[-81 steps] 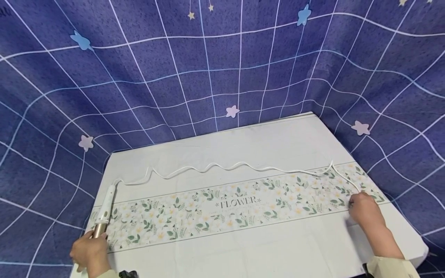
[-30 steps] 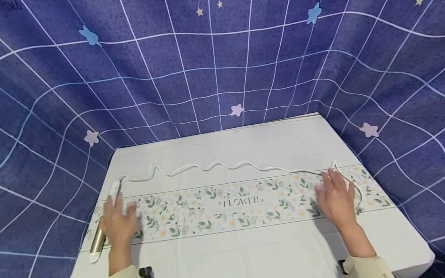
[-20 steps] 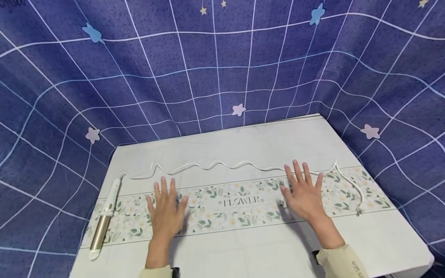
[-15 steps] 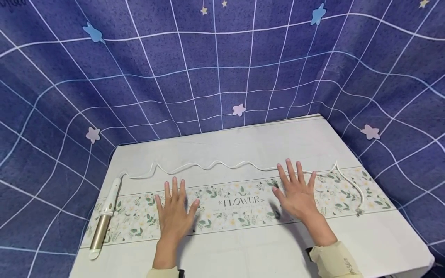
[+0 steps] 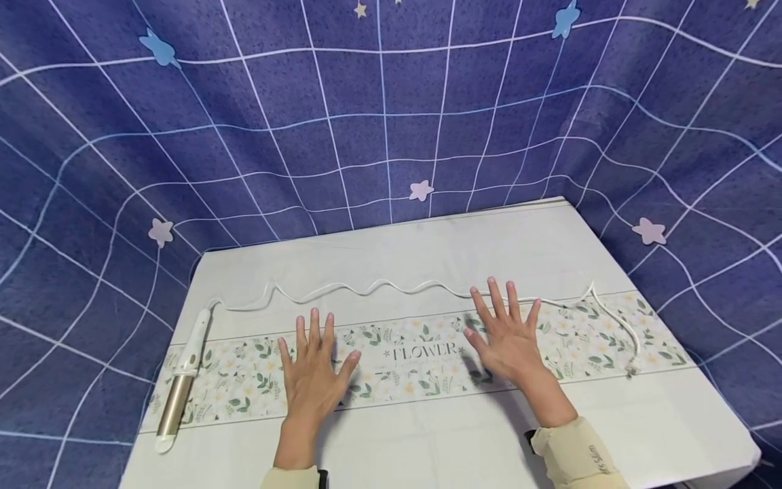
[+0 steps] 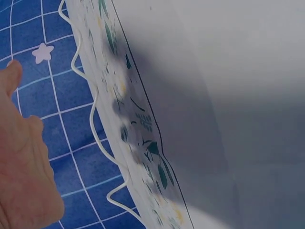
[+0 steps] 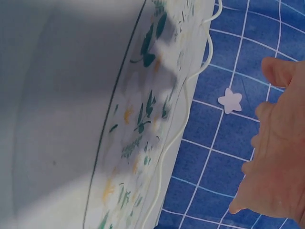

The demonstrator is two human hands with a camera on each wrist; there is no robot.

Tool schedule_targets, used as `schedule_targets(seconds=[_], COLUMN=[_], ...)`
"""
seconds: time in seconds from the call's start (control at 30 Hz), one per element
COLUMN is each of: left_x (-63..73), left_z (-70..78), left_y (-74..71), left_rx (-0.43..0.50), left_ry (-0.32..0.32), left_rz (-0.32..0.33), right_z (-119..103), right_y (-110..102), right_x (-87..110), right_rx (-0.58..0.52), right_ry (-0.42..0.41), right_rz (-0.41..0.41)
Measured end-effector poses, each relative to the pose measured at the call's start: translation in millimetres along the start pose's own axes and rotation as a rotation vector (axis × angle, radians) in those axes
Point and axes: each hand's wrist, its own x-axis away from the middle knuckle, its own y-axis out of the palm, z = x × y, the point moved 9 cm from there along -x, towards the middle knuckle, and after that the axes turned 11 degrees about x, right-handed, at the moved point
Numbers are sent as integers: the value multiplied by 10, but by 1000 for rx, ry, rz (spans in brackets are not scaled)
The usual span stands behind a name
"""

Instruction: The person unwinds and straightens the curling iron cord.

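Note:
A white curling iron with a gold barrel [image 5: 175,402] lies at the left of the table, its handle pointing away from me. From the handle a wavy white cord [image 5: 342,286] stretches across to the right, where its end [image 5: 631,371] lies on the flower print. My left hand [image 5: 313,380], fingers spread, hovers palm down above the floral band and holds nothing. To the right of the printed word FLOWER, my right hand [image 5: 508,339] is likewise spread and bare, its fingertips overlapping the cord in the head view. Both wrist views show the hands raised over the cloth, casting shadows.
A white table cover [image 5: 391,258] with a floral band spans the table. Blue curtains with a white grid [image 5: 366,149] and stars close off the back and both sides. The table's right front corner [image 5: 748,455] is in view.
The left hand let go of the curling iron and the right hand let go of the cord end. Both rose and moved inward with spread fingers. The iron and cord now lie still.

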Motion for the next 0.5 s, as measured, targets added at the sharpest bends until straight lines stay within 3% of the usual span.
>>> schedule_targets(seconds=[0.5], left_x=[-15], left_z=[-6], left_y=[-10], left_rx=[-21], left_ry=[-30], left_rz=[-35], right_z=[-23], right_y=[-38], right_x=[-4], right_rx=[13], right_ry=[-2], right_rz=[12])
